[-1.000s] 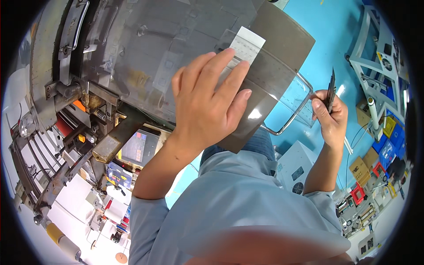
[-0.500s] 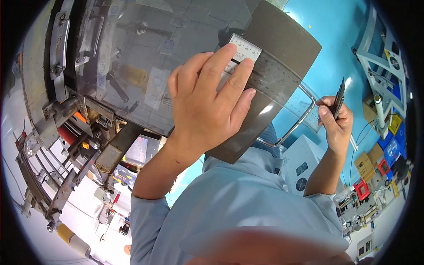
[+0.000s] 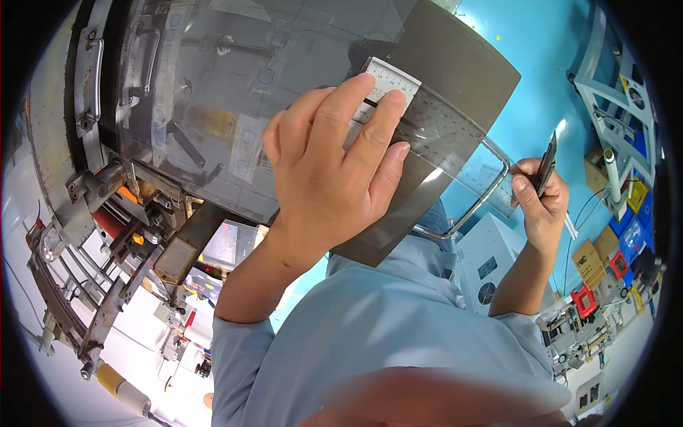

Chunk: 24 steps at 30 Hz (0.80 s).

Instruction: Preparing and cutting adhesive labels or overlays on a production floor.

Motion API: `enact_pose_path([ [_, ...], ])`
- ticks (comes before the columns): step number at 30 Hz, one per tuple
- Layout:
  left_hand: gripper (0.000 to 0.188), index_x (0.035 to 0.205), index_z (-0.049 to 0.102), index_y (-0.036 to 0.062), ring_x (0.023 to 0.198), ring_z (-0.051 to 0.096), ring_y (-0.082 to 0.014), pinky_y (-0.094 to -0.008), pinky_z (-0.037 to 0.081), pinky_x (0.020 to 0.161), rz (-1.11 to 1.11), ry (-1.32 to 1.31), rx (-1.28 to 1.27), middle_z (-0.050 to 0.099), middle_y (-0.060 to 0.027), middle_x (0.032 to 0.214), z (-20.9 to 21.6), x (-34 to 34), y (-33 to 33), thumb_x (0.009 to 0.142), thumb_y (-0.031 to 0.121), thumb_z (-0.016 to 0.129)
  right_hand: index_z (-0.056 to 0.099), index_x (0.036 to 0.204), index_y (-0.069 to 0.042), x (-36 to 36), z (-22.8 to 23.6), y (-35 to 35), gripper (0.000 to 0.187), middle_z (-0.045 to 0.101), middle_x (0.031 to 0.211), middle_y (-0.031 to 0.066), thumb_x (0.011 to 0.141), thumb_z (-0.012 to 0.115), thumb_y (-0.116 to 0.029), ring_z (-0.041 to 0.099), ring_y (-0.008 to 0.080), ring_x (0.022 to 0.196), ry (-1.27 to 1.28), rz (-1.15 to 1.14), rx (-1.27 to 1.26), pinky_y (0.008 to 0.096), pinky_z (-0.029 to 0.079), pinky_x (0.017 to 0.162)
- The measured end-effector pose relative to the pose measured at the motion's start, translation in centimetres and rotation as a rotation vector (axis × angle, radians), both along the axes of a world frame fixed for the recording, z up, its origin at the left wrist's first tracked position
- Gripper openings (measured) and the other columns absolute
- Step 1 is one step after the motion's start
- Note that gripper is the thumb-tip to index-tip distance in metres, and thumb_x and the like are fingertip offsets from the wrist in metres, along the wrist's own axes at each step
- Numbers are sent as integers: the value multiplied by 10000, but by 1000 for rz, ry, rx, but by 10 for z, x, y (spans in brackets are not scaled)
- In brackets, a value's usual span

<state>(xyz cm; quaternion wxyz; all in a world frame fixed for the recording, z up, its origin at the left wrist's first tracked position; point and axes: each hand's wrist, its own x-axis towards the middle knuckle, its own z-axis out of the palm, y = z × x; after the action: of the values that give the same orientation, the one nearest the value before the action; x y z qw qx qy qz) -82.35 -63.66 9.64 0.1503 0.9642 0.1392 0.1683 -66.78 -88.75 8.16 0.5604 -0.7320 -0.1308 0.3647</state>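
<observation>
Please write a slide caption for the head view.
Left hand presses clear ruler on dark sheet; right hand holds a dark tool.

The left hand [image 3: 334,171] lies flat on the ruler [image 3: 398,92] atop the clear sheet [image 3: 235,107]. Well right of it, the right hand [image 3: 542,206] grips a slim tool [image 3: 546,162]; machinery [image 3: 92,235] stands left.
</observation>
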Motion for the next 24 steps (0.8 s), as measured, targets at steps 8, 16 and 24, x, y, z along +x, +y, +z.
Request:
enact_pose_path([
  [8, 428, 1184, 678, 142, 1029, 505, -256, -370, 346, 903, -2, -1, -11, 568, -73, 1245, -1, 0, 0, 763, 212, 720, 634, 985, 23, 1, -2, 1, 164, 612, 781, 19, 888, 696, -94, 521, 54, 626, -6, 9, 4, 200, 443, 547],
  [16, 440, 1187, 677, 141, 1034, 502, -254, -368, 339, 911, -6, -3, -2, 568, -71, 1247, 0, 1, 0, 756, 208, 727, 616, 982, 17, 5, -4, -2, 225, 611, 827, 47, 902, 697, -176, 514, 68, 628, -9, 54, -10, 214, 446, 534],
  [24, 414, 1152, 677, 192, 1030, 534, -236, -371, 333, 884, 2, -31, 68, 589, -39, 1215, -5, 2, 1, 747, 267, 721, 638, 923, 15, 3, 2, 7, 71, 592, 748, 0, 880, 662, -36, 513, 52, 618, 17, 21, -39, 204, 428, 553],
])
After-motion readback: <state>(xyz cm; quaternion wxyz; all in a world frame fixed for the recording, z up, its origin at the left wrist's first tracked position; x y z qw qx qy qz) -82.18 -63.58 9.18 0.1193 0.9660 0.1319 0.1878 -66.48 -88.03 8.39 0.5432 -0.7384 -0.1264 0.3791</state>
